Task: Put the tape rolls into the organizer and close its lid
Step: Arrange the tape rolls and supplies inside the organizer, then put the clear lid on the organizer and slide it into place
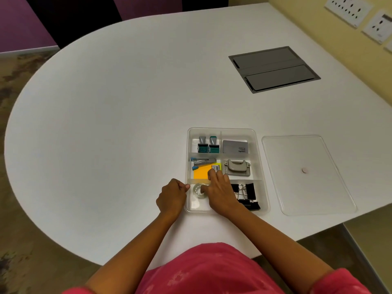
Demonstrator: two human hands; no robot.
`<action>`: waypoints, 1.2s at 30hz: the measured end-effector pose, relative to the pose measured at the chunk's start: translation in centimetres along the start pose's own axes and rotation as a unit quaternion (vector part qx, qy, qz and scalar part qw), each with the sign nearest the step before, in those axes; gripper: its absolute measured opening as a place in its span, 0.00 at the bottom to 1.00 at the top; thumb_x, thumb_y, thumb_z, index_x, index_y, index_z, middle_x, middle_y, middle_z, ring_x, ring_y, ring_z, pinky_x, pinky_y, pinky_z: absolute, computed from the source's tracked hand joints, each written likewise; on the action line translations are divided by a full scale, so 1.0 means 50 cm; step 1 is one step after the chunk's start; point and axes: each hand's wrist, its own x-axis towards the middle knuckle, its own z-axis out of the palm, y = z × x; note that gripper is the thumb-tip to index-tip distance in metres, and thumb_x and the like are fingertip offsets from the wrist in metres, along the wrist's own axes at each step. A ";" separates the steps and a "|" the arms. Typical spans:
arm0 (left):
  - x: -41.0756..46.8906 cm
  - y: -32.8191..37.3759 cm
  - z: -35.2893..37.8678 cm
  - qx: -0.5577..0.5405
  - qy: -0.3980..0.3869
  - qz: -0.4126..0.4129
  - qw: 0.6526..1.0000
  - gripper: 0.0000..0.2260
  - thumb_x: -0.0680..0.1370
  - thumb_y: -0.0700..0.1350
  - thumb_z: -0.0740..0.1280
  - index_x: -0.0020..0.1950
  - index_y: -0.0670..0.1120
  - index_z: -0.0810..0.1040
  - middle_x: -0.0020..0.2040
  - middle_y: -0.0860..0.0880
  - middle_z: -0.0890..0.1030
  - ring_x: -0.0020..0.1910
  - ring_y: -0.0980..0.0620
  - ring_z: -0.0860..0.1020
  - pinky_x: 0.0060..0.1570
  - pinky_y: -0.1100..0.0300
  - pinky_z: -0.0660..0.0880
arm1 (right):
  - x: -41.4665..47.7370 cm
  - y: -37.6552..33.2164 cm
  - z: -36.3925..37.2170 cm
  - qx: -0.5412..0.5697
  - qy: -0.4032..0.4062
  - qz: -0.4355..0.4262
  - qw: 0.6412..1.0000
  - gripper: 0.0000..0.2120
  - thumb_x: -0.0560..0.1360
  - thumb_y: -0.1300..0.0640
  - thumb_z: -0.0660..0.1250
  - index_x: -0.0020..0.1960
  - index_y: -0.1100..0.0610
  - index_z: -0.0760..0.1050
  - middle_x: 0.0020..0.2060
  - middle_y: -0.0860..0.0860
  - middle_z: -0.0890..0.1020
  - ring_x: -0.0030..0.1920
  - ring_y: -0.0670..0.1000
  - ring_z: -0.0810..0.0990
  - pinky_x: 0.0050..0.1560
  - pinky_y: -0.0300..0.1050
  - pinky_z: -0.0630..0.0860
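A clear plastic organizer (259,158) with dividers sits on the white table. A clear tape roll (198,191) lies in its near left compartment. My right hand (219,190) rests over that compartment, thumb touching the roll, fingers spread toward the orange sticky notes (200,172). My left hand (171,197) is curled at the organizer's left wall, thumb on its rim. The clear lid (307,177) lies flat on the table to the right of the organizer, a small round knob at its middle.
Other compartments hold two stamps (207,145), a grey box (235,146), a stapler (203,161), a hole punch (237,167) and black binder clips (247,194). A grey cable hatch (273,68) is set in the table at the back right. Wall sockets (347,9) are on the right.
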 end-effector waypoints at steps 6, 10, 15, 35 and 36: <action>0.001 -0.001 0.001 0.002 -0.001 0.002 1.000 0.13 0.78 0.55 0.63 0.53 0.46 0.77 0.52 0.48 0.82 0.50 0.48 0.79 0.42 0.59 0.68 | -0.009 -0.001 -0.009 0.078 0.044 0.011 0.996 0.17 0.56 0.66 0.77 0.42 0.52 0.84 0.44 0.56 0.75 0.44 0.57 0.74 0.40 0.48 0.70; 0.000 -0.002 0.001 -0.004 -0.002 0.005 1.000 0.13 0.78 0.54 0.63 0.52 0.46 0.77 0.51 0.48 0.81 0.49 0.48 0.79 0.42 0.59 0.67 | -0.048 0.025 -0.048 0.150 0.152 0.073 0.974 0.16 0.65 0.66 0.72 0.52 0.58 0.81 0.48 0.59 0.77 0.48 0.58 0.74 0.44 0.50 0.74; -0.001 -0.002 0.003 -0.006 -0.001 0.005 1.000 0.13 0.78 0.54 0.63 0.53 0.46 0.77 0.52 0.48 0.81 0.50 0.48 0.79 0.43 0.58 0.67 | -0.122 0.133 -0.070 0.232 0.278 0.259 0.896 0.13 0.71 0.73 0.63 0.53 0.63 0.74 0.48 0.57 0.74 0.48 0.52 0.72 0.45 0.40 0.69; -0.003 -0.005 0.007 -0.015 0.009 -0.001 1.000 0.13 0.78 0.55 0.63 0.53 0.46 0.76 0.51 0.47 0.81 0.50 0.46 0.79 0.44 0.57 0.68 | -0.201 0.258 0.014 0.119 0.071 0.423 0.895 0.09 0.69 0.71 0.69 0.37 0.63 0.70 0.31 0.56 0.70 0.30 0.51 0.68 0.29 0.39 0.61; -0.002 -0.005 0.007 -0.015 0.008 0.000 1.000 0.13 0.78 0.55 0.63 0.53 0.46 0.76 0.51 0.47 0.81 0.50 0.46 0.79 0.44 0.57 0.69 | -0.199 0.257 0.005 0.114 0.092 0.416 0.897 0.11 0.68 0.73 0.70 0.36 0.62 0.70 0.30 0.56 0.69 0.30 0.52 0.68 0.30 0.41 0.62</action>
